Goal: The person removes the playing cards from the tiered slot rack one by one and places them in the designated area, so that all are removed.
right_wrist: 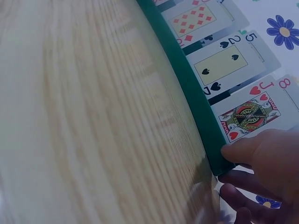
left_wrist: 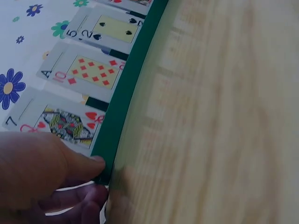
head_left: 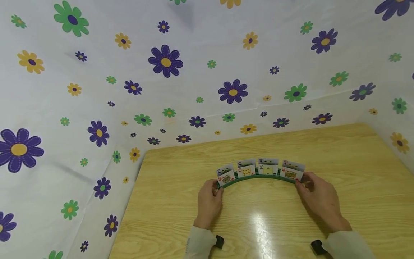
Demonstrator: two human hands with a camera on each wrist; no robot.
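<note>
A curved green card holder (head_left: 257,176) stands on the table with playing cards upright in two rows. My left hand (head_left: 208,201) grips its left end between thumb and fingers, beside the front queen of hearts (left_wrist: 67,126). At the right end, my right hand (head_left: 320,196) pinches the holder, its thumb by the jack of hearts (right_wrist: 250,114). Between them stand the ten of diamonds (left_wrist: 93,72) and the two of spades (right_wrist: 224,65). Behind the front cards, a seven, an ace, a five and an eight show only their upper parts.
The wooden table (head_left: 174,216) reaches back to a white wall covering (head_left: 194,86) printed with purple, green and yellow flowers. The same covering closes off the left and right sides. Dark bands (head_left: 220,241) show at both cuffs.
</note>
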